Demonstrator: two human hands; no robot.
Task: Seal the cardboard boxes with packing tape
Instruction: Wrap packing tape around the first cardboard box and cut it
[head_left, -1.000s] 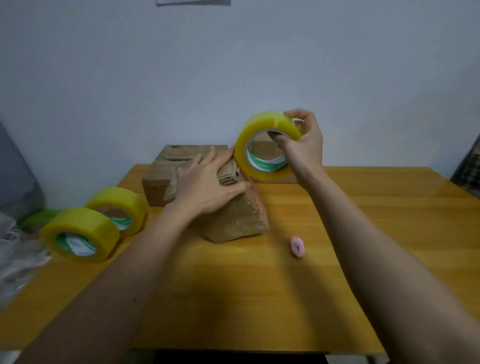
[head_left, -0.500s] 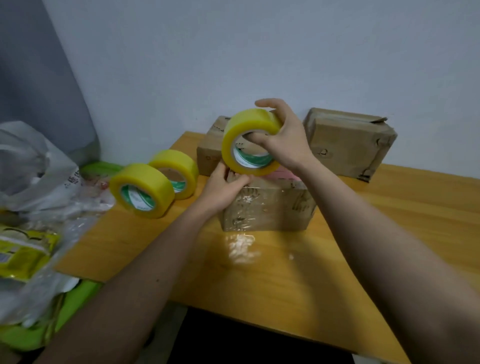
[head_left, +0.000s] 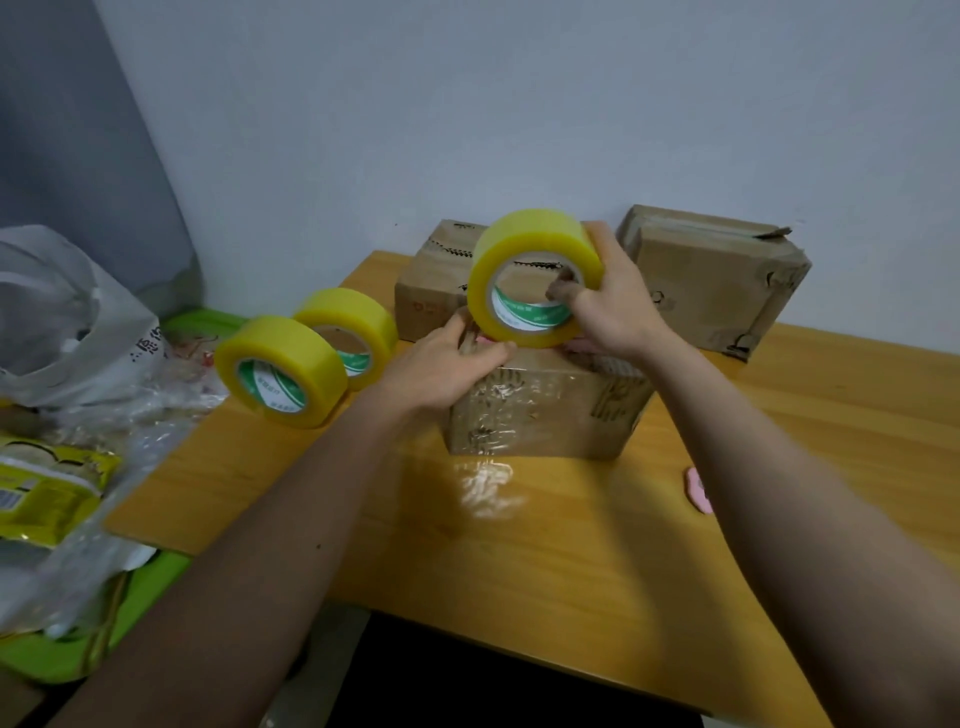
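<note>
The right hand (head_left: 613, 306) grips a yellow roll of packing tape (head_left: 532, 278), fingers hooked through its core, holding it upright against the top of the brown cardboard box wrapped in clear tape (head_left: 545, 410) at the centre of the wooden table (head_left: 571, 571). The left hand (head_left: 441, 369) rests on the box's top left edge, fingers curled over it beside the roll. Two spare yellow tape rolls (head_left: 283, 371) stand left of the box; two more brown cardboard boxes (head_left: 711, 280) stand behind it against the wall.

I see a wooden table (head_left: 571, 571) against a pale wall (head_left: 519, 104). A small pink object (head_left: 697, 490) lies near its right side. Left of it: a white plastic bag (head_left: 62, 322), a yellow packet (head_left: 41, 499), a green tray (head_left: 140, 587).
</note>
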